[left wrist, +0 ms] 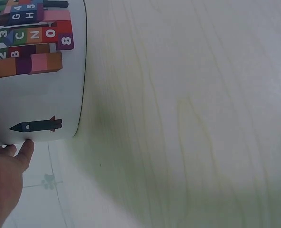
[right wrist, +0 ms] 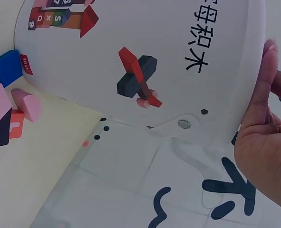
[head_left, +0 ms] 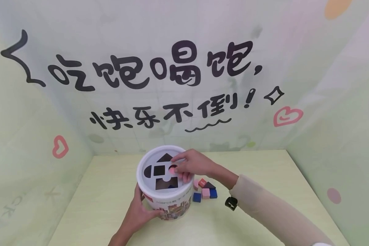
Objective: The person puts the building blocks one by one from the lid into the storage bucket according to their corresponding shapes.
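The left hand grips the near left side of a white lidded bucket, thumb across its printed front, fingers curled round the wall. The bucket stands upright on the pale bench. Across its lid, from the left, run a half-round hole, a square one, a triangular one and a wide rectangular one, then a round one. Something dark blue shows inside through the rectangular hole. A pink piece sits at the round hole, under the right hand, whose fingers bend over the lid and cover its right side; one tip touches the piece, but whether they pinch it I cannot tell.

Just right of the bucket lie loose blocks, clustered: a blue block in front, a rounded pink block, a red block, a pink block, a dark triangular block and another blue block. Farther right, a beige sleeve crosses above the bench.
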A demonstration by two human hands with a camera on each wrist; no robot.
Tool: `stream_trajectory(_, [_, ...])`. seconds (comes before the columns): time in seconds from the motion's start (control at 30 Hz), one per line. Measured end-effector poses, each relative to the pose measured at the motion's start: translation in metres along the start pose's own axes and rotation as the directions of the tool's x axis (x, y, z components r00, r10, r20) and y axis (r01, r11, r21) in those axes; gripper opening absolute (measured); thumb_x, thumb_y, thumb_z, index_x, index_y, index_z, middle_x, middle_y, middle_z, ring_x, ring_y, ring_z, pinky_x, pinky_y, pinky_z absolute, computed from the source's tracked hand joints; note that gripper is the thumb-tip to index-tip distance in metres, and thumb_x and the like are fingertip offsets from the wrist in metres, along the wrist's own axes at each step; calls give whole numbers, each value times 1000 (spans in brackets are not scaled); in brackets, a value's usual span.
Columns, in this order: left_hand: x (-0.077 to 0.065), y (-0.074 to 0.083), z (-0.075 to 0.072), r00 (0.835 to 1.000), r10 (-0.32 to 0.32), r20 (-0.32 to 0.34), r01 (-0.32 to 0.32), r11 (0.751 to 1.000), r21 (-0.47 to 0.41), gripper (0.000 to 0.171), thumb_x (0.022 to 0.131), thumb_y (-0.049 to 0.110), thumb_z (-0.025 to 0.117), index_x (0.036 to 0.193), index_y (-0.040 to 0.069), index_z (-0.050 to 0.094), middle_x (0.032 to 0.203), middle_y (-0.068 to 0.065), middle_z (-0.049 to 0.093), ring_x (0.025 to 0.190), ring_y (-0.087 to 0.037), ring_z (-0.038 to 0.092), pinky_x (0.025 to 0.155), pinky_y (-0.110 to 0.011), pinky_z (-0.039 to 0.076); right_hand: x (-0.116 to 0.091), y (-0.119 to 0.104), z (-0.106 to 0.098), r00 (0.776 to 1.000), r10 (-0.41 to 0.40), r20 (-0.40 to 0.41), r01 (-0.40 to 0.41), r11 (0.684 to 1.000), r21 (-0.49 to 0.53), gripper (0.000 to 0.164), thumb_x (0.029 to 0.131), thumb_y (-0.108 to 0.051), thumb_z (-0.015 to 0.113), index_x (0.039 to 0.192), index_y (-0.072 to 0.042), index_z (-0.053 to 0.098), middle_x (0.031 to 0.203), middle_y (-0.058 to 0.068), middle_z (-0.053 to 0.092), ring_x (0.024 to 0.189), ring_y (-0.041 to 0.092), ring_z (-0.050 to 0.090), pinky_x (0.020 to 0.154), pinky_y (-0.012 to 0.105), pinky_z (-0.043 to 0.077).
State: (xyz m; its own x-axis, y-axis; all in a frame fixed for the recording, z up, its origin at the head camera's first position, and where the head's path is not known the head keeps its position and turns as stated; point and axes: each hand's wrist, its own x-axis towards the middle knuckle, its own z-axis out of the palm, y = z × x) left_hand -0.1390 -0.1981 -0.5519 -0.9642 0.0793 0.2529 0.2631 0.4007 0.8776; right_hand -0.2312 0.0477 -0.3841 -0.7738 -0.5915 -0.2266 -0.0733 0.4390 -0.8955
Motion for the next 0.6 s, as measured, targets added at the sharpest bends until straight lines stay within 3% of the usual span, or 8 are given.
stream_trajectory(0.17, [2, 1, 1, 1000, 4, 6, -4, 1000, -3, 134, 54, 30, 96, 156, 29, 9, 145, -6, 43, 134, -31, 40, 107, -62, 38, -6, 5, -9, 999, 8, -42, -7, 999, 36, 40, 89, -10, 67, 128, -4, 61, 70, 11, 69, 53, 19, 64, 55, 35, 61])
stream_trajectory(0.4, [4, 0, 2, 1000, 17, 0, -17, 1000, -18, 135, 53, 19, 97, 156, 16, 10, 145, -12, 42, 133, -35, 39, 106, -64, 37, -12, 18, -21, 991, 11, -134, 3, 995, 101, 42, 89, -12, 68, 130, -7, 60, 71, 11, 70, 56, 19, 66, 60, 39, 62])
stream_trajectory(0.6, [2, -2, 1, 1000, 11, 6, -11, 999, -30, 135, 53, 25, 96, 156, 29, 9, 146, -5, 43, 134, -30, 39, 107, -62, 36, -17, 31, -26, 978, 23, -208, 16, 983, 182, 46, 90, -12, 68, 134, -6, 57, 73, 14, 69, 56, 19, 66, 60, 37, 62])
